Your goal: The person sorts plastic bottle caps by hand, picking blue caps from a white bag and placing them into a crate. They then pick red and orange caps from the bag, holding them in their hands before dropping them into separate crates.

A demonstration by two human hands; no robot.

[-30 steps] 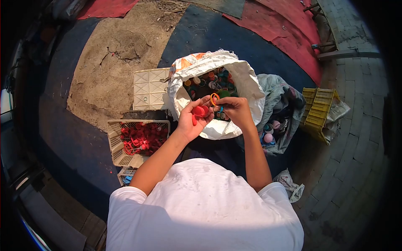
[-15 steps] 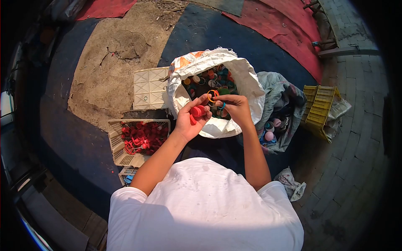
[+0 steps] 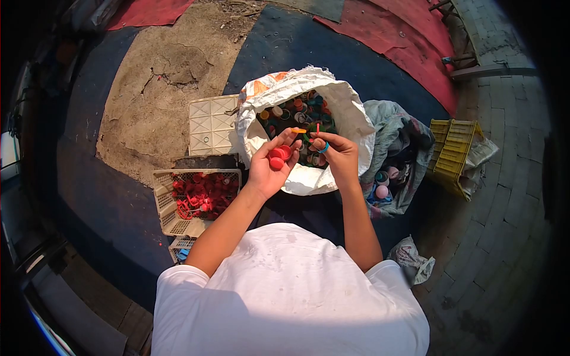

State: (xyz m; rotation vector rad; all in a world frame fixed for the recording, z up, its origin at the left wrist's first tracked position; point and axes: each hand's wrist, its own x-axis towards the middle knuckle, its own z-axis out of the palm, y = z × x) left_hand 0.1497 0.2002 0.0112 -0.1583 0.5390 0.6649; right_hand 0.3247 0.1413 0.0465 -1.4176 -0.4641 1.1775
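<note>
Over the mouth of a white woven sack both my hands work close together. My left hand cradles several red bottle caps in its curled palm. At its fingertips is an orange-yellow plastic ring, seen edge-on. My right hand pinches a thin red plastic piece, with a bit of green showing beside it. A blue ring sits around or between its fingers. Below the hands, mixed coloured caps fill the sack.
Left of the sack stands a cream crate of red caps, with an upturned crate behind it. A grey-green sack with pink and dark items lies to the right, then a yellow crate. A small plastic bag rests near my right side.
The orange ring, earlier held up between both hands, now lies edge-on at my left fingertips. A red piece shows upright in my right fingers, and that hand has shifted slightly right.
</note>
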